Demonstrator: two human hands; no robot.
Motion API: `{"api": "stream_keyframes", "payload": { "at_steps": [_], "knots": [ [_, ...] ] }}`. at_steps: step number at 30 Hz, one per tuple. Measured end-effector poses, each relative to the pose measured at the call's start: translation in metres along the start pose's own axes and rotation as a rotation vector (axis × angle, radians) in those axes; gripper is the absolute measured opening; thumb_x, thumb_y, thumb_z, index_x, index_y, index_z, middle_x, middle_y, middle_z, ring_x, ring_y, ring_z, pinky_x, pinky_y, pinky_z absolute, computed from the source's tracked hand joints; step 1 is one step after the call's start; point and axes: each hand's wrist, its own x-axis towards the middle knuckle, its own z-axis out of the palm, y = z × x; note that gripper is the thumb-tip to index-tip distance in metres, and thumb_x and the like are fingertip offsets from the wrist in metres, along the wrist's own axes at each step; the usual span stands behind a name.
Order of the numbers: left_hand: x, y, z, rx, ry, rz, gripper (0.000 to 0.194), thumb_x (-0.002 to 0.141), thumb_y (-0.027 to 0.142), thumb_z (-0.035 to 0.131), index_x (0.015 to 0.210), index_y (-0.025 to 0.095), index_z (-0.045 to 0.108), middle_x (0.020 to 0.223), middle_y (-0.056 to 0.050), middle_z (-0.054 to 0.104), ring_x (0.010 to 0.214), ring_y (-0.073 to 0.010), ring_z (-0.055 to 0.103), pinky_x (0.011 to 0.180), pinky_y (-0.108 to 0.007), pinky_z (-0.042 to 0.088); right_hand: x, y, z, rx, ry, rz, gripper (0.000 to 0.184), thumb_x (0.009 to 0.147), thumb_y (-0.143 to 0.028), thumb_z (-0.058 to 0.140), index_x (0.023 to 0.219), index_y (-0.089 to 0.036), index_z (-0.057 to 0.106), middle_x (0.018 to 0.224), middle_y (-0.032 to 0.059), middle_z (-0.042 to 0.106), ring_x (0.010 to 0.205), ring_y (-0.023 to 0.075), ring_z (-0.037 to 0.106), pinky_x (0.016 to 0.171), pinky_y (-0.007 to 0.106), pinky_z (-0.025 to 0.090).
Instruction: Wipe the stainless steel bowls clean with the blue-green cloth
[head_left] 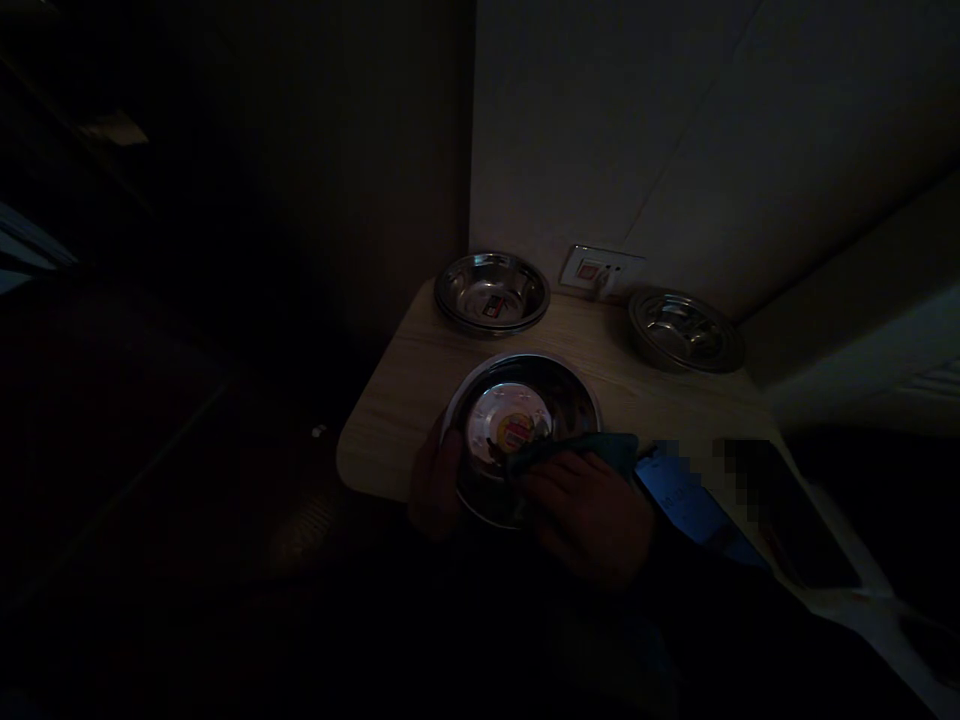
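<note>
A steel bowl (517, 400) with a round label sticker inside is tilted toward me over the near edge of a small wooden table (405, 390). My left hand (435, 485) grips the bowl's left rim, fingers closed around it. My right hand (592, 510) is closed on a dark teal cloth (577, 450), which it presses against the bowl's inner right side. The scene is very dim.
A second steel bowl (491, 292) stands at the table's back left and a third (686, 332) at the back right. A wall socket (600, 270) sits between them. A blue item (682, 500) and a dark phone-like slab (802, 520) lie to the right.
</note>
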Motion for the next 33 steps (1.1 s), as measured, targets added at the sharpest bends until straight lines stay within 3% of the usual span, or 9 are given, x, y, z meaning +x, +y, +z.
{"api": "stream_keyframes", "payload": {
  "at_steps": [3, 8, 11, 16, 21, 27, 33],
  "knots": [
    [0.001, 0.003, 0.000, -0.026, -0.024, 0.001, 0.047, 0.081, 0.052, 0.045, 0.102, 0.014, 0.065, 0.108, -0.012, 0.068, 0.103, -0.0263, 0.061, 0.086, -0.035, 0.049, 0.001, -0.005, -0.001, 0.006, -0.004, 0.051, 0.018, 0.083, -0.025, 0.053, 0.096, -0.016, 0.062, 0.098, 0.0080, 0.064, 0.092, 0.0233, 0.053, 0.077, 0.036, 0.034],
    [0.000, 0.003, 0.002, -0.057, -0.018, -0.024, 0.047, 0.079, 0.055, 0.047, 0.096, 0.016, 0.065, 0.103, -0.009, 0.069, 0.098, -0.0250, 0.062, 0.082, -0.034, 0.050, 0.008, -0.008, -0.005, -0.049, -0.095, 0.046, 0.028, 0.085, -0.019, 0.053, 0.111, -0.024, 0.061, 0.100, 0.0057, 0.064, 0.094, 0.0240, 0.053, 0.076, 0.037, 0.034],
    [0.001, 0.001, 0.001, -0.021, 0.030, -0.059, 0.044, 0.076, 0.056, 0.050, 0.090, 0.017, 0.065, 0.098, -0.009, 0.070, 0.094, -0.0251, 0.062, 0.077, -0.033, 0.052, 0.012, -0.008, -0.006, -0.050, -0.136, 0.052, 0.026, 0.085, -0.020, 0.053, 0.109, -0.024, 0.063, 0.100, 0.0053, 0.064, 0.094, 0.0238, 0.053, 0.076, 0.037, 0.034],
    [0.005, 0.001, 0.000, -0.036, -0.062, -0.045, 0.038, 0.078, 0.052, 0.049, 0.088, 0.020, 0.066, 0.094, -0.008, 0.070, 0.097, -0.0246, 0.062, 0.081, -0.031, 0.051, 0.012, -0.005, -0.002, -0.068, -0.135, 0.043, 0.025, 0.084, -0.020, 0.055, 0.107, -0.019, 0.063, 0.100, 0.0069, 0.064, 0.093, 0.0236, 0.053, 0.076, 0.037, 0.037],
    [0.002, -0.004, -0.001, 0.038, 0.044, -0.097, 0.044, 0.079, 0.054, 0.046, 0.097, 0.018, 0.065, 0.098, -0.009, 0.069, 0.098, -0.0256, 0.061, 0.082, -0.034, 0.050, 0.018, -0.006, 0.000, -0.024, -0.166, 0.004, 0.029, 0.084, -0.021, 0.054, 0.112, -0.020, 0.060, 0.107, 0.0073, 0.062, 0.096, 0.0240, 0.052, 0.077, 0.037, 0.037],
    [-0.001, -0.005, -0.002, 0.102, 0.109, -0.107, 0.045, 0.079, 0.055, 0.045, 0.094, 0.018, 0.067, 0.097, -0.009, 0.069, 0.093, -0.0269, 0.062, 0.077, -0.037, 0.052, 0.032, -0.012, -0.006, -0.017, -0.199, -0.014, 0.030, 0.089, -0.022, 0.049, 0.118, -0.022, 0.057, 0.108, 0.0069, 0.063, 0.098, 0.0228, 0.052, 0.076, 0.036, 0.036],
    [0.001, -0.005, -0.001, 0.040, 0.090, -0.071, 0.040, 0.079, 0.051, 0.048, 0.091, 0.019, 0.068, 0.093, -0.009, 0.069, 0.092, -0.0271, 0.062, 0.075, -0.037, 0.052, 0.030, -0.005, -0.009, -0.091, -0.251, -0.043, 0.024, 0.091, -0.022, 0.049, 0.110, -0.024, 0.063, 0.099, 0.0059, 0.065, 0.094, 0.0217, 0.053, 0.075, 0.036, 0.035]
  ]
}}
